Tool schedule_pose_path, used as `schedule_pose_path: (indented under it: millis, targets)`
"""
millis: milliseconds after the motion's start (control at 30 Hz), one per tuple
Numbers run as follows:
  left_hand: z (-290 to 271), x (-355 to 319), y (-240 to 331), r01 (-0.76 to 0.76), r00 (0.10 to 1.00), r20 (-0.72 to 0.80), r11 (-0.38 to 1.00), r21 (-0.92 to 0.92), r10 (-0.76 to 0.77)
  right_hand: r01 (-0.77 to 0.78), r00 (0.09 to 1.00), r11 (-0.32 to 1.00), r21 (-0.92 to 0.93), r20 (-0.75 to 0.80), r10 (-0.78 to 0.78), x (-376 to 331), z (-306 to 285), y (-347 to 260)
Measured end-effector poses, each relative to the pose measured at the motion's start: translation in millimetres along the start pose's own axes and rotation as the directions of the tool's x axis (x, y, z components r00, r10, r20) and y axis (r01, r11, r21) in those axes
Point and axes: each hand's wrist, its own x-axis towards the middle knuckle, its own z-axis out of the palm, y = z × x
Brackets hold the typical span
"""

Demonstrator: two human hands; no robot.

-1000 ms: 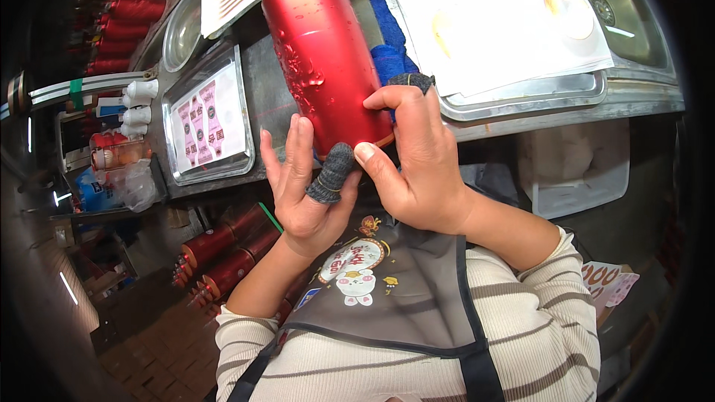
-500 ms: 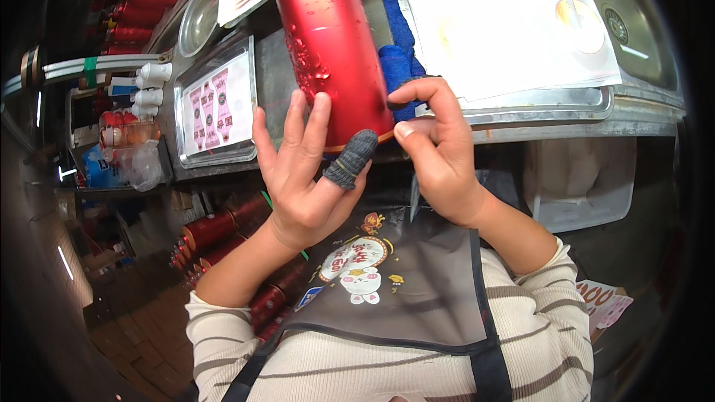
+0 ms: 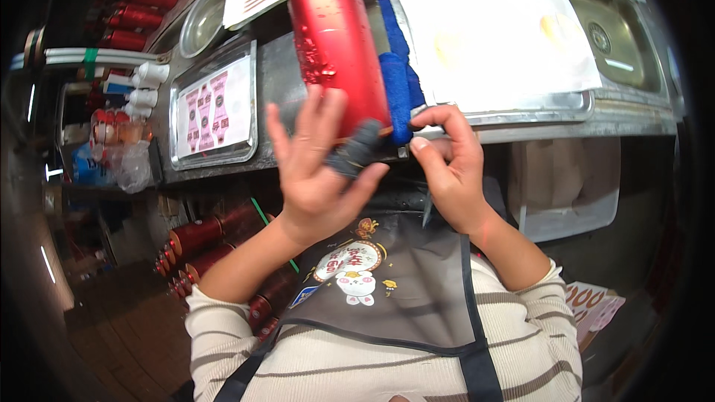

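A glossy red bottle (image 3: 342,52) with raised decoration and water drops lies on the bench, neck pointing away. My left hand (image 3: 313,167), smeared by motion, spreads its fingers over the bottle's near left end. I cannot tell whether it touches the bottle. A dark grey knitted finger cover (image 3: 354,152) sits on one of its fingers. Right of the bottle's base is my right hand (image 3: 454,171), its fingers curled and thumb near the index finger. A thin, pointed grey thing (image 3: 427,208) shows beneath that hand; its kind is unclear. Rolled blue cloth (image 3: 398,97) lies along the bottle's right side.
Left of the bottle, a metal tray (image 3: 253,115) holds a sheet of pink labels (image 3: 212,115). White sheets (image 3: 491,30) cover the right side, beside a sink (image 3: 629,67). A metal bowl (image 3: 202,21) stands at the far left. Several red bottles (image 3: 197,242) lie below the bench.
My right hand has drawn away from the bottle's base, a little down and right. My left hand has shifted slightly right, and the whole view has moved a little.
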Motion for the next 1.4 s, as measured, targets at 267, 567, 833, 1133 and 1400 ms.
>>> schedule_pose_path:
  millis: [267, 567, 833, 1133, 1400]
  targets:
    - [25.6, -1.9, 9.5, 0.405, 0.854, -0.004, 0.669, -0.623, -0.520, 0.036, 0.999, 0.983, -0.179, 0.017, -0.033, 5.7, 13.1, -8.3]
    - [33.1, 1.1, 20.0, 0.466, 0.805, -0.026, 0.658, -0.592, -0.593, 0.203, 0.979, 0.937, -0.283, 0.041, -0.200, 1.5, 7.9, 0.0]
    - [27.0, -6.6, -3.4, 0.364, 0.905, -0.064, 0.844, -0.392, -0.420, 0.668, 0.743, 0.597, -0.445, 0.353, -0.569, -3.2, 21.5, -6.4]
    - [13.4, 43.1, 3.5, -0.153, 0.988, 0.026, 0.961, 0.231, 0.151, 0.352, 0.935, 0.859, -0.370, 0.168, -0.311, -19.9, 2.6, -15.1]
    - [26.0, 2.4, -15.1, 0.066, 0.975, -0.209, 0.997, -0.028, -0.070, 0.215, 0.975, 0.898, -0.385, 0.129, -0.179, -25.9, 3.7, -11.8]
